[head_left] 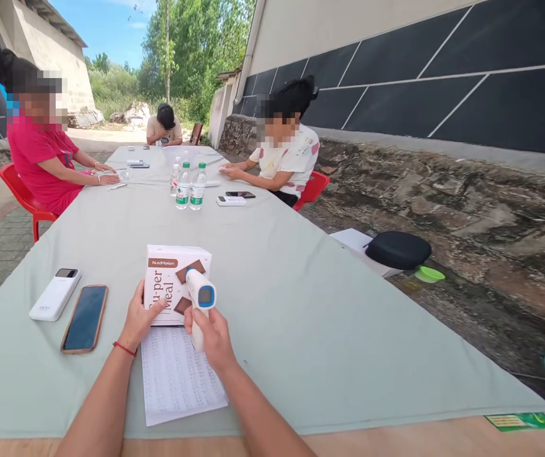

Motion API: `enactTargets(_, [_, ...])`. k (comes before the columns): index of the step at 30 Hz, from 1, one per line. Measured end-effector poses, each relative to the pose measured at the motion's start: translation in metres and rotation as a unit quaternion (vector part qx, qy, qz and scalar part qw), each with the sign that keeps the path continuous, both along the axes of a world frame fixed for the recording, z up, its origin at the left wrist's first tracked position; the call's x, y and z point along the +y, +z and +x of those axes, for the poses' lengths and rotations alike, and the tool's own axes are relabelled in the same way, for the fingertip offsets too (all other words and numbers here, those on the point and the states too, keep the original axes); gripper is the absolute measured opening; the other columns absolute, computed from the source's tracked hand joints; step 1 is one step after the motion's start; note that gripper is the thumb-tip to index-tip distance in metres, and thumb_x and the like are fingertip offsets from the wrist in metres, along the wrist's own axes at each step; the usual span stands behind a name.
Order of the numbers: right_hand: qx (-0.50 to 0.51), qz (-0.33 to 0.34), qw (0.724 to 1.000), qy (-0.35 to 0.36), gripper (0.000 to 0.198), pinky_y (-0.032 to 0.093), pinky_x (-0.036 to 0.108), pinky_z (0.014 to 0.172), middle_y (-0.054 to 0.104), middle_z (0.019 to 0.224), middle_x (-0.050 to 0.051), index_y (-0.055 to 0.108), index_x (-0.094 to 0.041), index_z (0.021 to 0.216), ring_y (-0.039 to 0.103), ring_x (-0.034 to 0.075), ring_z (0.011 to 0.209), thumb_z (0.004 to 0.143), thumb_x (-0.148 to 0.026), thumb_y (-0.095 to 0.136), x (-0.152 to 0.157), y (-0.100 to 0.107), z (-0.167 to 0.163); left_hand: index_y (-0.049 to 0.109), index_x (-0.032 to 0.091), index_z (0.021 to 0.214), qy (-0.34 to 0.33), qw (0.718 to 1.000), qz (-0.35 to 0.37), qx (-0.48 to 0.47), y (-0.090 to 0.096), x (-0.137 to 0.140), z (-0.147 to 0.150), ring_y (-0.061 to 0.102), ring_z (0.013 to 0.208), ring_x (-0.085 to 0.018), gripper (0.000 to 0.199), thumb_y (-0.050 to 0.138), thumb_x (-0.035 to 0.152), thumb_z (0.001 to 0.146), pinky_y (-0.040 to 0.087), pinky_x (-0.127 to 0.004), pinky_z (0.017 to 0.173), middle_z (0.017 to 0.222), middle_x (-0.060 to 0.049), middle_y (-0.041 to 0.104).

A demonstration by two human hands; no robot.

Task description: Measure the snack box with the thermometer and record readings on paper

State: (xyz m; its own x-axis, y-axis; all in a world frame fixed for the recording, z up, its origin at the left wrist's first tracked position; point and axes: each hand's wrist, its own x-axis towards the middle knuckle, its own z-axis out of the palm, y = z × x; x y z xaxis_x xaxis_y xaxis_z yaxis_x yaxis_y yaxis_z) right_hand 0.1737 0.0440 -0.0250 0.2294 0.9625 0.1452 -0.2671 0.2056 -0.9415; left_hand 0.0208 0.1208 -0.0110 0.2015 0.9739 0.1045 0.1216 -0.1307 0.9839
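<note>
My left hand (141, 314) grips the left side of a white and brown NutriMotion box (160, 284), thumb across its front. In my right hand (216, 336) is a white infrared thermometer (198, 287), held by its handle, its blue-rimmed screen facing me. The thermometer's front end points at the box and covers part of its right side. Below the box lies a sheet of handwritten paper (181, 387), its top edge hidden behind the box and hands. Whether the box rests on the table or is raised a little, I cannot tell.
On the cloth-covered table (324, 330) lie a white power bank (56, 295) and a phone (85, 318) at left. Several water bottles (190, 185) stand further back, near another power bank (231, 200). Three people sit around the table. A black case (398, 249) is beyond the right edge.
</note>
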Motion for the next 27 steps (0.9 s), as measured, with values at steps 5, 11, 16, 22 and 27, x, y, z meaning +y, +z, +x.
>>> enactTargets(5, [-0.009,-0.016,1.000,-0.006,0.035,0.040,0.027,0.059,0.052,0.061,-0.001,0.054,-0.019,0.069,0.045,0.013,0.058,0.085,-0.050,0.058,0.000,-0.001,-0.001,0.055,0.017,0.122,-0.004,1.000,0.025,0.015,0.007,-0.003,0.002,0.065,0.099,-0.026,0.065,0.073,0.053,0.070,0.053,-0.037,0.085,0.112,-0.009,0.070])
enactTargets(11, [-0.044,-0.011,0.999,-0.011,0.035,0.041,0.028,0.058,0.054,0.058,-0.001,0.061,-0.018,0.079,0.047,0.014,0.058,0.084,-0.052,0.057,0.002,-0.005,0.003,0.055,0.018,0.121,-0.002,0.999,0.028,0.017,0.008,-0.005,0.003,0.066,0.098,-0.025,0.064,0.073,0.052,0.070,0.053,-0.037,0.085,0.111,-0.008,0.070])
enactTargets(16, [-0.058,-0.026,0.998,-0.016,0.032,0.041,0.028,0.061,0.054,0.059,-0.001,0.060,-0.018,0.076,0.047,0.014,0.059,0.084,-0.048,0.058,0.003,-0.007,0.004,0.055,0.017,0.120,0.007,0.999,0.026,0.020,0.004,-0.004,0.002,0.065,0.100,-0.026,0.063,0.073,0.052,0.071,0.052,-0.038,0.087,0.113,-0.009,0.069])
enactTargets(22, [-0.048,-0.023,0.998,-0.019,0.036,0.042,0.028,0.060,0.055,0.058,-0.002,0.062,-0.017,0.082,0.048,0.014,0.058,0.084,-0.052,0.057,0.003,-0.007,0.002,0.055,0.018,0.119,0.009,0.999,0.028,0.019,0.003,-0.003,0.002,0.065,0.100,-0.026,0.062,0.074,0.052,0.070,0.051,-0.038,0.086,0.112,-0.009,0.069])
enactTargets(27, [-0.045,-0.030,0.998,-0.020,0.034,0.042,0.029,0.062,0.056,0.059,-0.001,0.060,-0.017,0.078,0.049,0.014,0.059,0.083,-0.051,0.059,0.003,-0.008,0.002,0.054,0.018,0.122,0.016,1.000,0.011,0.004,-0.002,-0.002,0.003,0.064,0.104,-0.027,0.067,0.076,0.053,0.069,0.050,-0.039,0.089,0.115,-0.009,0.068])
